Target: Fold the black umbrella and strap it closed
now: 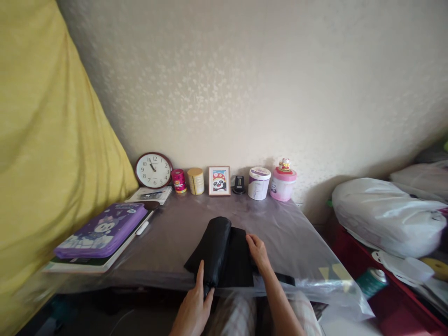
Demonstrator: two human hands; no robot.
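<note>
A thick black roll (217, 247) with a slight sheen lies lengthwise on the table, pointing away from me. Under and beside it spreads a flat black fabric piece (241, 261). My left hand (194, 305) grips the near end of the roll, one finger stretched along its left side and the thumb at its end. At the fabric's right edge, my right hand (258, 253) is closed on the cloth between thumb and fingers. A black strap (285, 279) sticks out to the right, beyond my right forearm. What is wrapped inside the roll cannot be seen.
Plastic film covers the table (280, 233). Leftward lie a purple case (105, 228) on books. A clock (154, 170), a framed panda picture (219, 181), a white tub (259, 184) and a pink jar (283, 186) line the wall. White bags (385, 214) are piled right.
</note>
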